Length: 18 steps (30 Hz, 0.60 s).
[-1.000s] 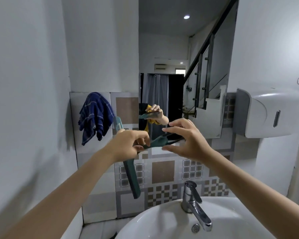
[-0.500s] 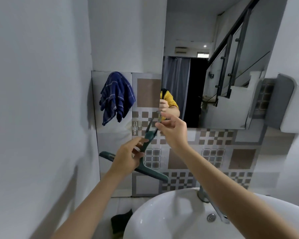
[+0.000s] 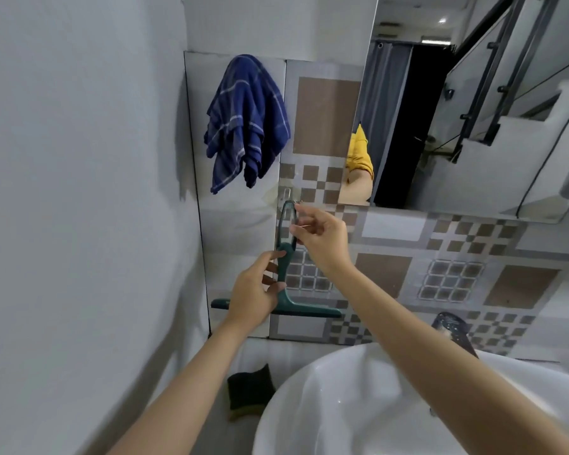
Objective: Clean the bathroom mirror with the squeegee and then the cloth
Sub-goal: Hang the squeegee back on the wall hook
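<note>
A green squeegee (image 3: pixel 284 267) hangs upright against the tiled wall, blade at the bottom, its looped handle top beside a small clear wall hook (image 3: pixel 287 193). My left hand (image 3: pixel 255 292) grips its lower handle just above the blade. My right hand (image 3: pixel 321 236) pinches the loop at the handle's top. A blue checked cloth (image 3: pixel 243 126) hangs on the wall up left of the squeegee. The mirror (image 3: pixel 473 110) fills the upper right and reflects a yellow sleeve and an arm.
A white basin (image 3: pixel 358 405) sits below my arms, with a dark tap (image 3: pixel 454 330) at its back. A dark sponge (image 3: pixel 248 389) lies on the ledge left of the basin. A plain grey wall closes in on the left.
The squeegee has turned upright and moved up toward the wall hook, its blade now level. My right hand shifted to the loop at the handle's top. The view tilted down and left.
</note>
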{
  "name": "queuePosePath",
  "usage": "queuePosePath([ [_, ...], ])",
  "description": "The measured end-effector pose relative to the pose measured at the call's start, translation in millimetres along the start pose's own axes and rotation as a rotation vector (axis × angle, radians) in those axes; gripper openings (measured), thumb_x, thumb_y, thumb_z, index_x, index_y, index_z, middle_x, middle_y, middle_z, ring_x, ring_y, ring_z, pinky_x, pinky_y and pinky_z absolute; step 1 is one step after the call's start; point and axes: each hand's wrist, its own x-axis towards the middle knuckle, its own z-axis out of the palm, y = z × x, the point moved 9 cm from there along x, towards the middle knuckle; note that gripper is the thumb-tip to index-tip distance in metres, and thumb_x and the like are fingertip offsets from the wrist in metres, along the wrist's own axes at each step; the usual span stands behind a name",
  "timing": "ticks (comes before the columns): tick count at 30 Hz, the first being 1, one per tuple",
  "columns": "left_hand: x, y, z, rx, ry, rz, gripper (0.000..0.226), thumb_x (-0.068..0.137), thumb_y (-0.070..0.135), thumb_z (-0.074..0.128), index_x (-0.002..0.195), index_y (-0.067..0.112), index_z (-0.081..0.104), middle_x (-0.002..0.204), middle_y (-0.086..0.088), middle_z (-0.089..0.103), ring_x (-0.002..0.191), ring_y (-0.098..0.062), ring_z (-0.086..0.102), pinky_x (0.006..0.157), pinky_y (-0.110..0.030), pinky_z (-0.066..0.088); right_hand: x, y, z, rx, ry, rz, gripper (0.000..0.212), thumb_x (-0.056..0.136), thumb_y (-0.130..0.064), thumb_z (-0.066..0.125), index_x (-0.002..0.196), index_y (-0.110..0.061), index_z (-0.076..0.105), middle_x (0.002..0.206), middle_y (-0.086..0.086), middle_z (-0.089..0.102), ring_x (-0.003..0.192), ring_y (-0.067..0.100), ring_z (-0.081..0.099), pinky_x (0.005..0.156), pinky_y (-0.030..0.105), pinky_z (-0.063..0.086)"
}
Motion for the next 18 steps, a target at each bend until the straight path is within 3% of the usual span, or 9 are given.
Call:
queuePosePath([
  [8, -1.4, -33.9, 10.8, -0.026, -0.026, -0.071, 0.047, 0.083, 0.008, 0.065, 0.121, 0.028, 0.047, 0.096, 0.019, 0.055, 0.088, -0.001, 0.058, 0.074, -0.014, 0.053, -0.7, 32.4, 18.5, -0.002, -0.021, 0.050, 0.036, 0.083, -0.003, 0.070, 0.118, -0.011, 0.064, 0.082, -0.002, 0.065, 0.082, 0.019, 0.066, 0.080, 0.026, 0.057],
  [12, 0.8, -35.9, 11.7, -0.013, -0.045, -0.050, 0.046, 0.083, 0.011, 0.066, 0.122, 0.026, 0.048, 0.110, 0.014, 0.057, 0.098, -0.005, 0.058, 0.084, -0.018, 0.050, 0.5, 29.0, 17.7, -0.054, -0.016, 0.015, 0.034, 0.084, -0.008, 0.071, 0.117, -0.013, 0.065, 0.093, 0.001, 0.065, 0.086, 0.014, 0.063, 0.079, 0.020, 0.054],
  [15, -0.4, -31.8, 0.5, -0.030, 0.058, -0.031, 0.040, 0.082, 0.019, 0.067, 0.119, 0.020, 0.052, 0.117, 0.006, 0.058, 0.103, -0.007, 0.056, 0.087, -0.019, 0.047, 3.5, 6.9, 13.4, -0.172, 0.015, -0.105, 0.032, 0.083, -0.017, 0.073, 0.115, -0.015, 0.067, 0.103, 0.001, 0.061, 0.089, 0.012, 0.058, 0.078, 0.021, 0.053],
  [18, 5.6, -7.4, -25.9, 0.016, 0.237, 0.018, 0.034, 0.084, 0.024, 0.065, 0.115, 0.016, 0.054, 0.111, -0.001, 0.059, 0.098, -0.007, 0.055, 0.082, -0.013, 0.046, 8.8, -35.8, 7.5, -0.157, 0.073, -0.258, 0.025, 0.084, -0.018, 0.073, 0.109, -0.016, 0.068, 0.099, -0.001, 0.057, 0.085, 0.015, 0.059, 0.070, 0.024, 0.054],
])
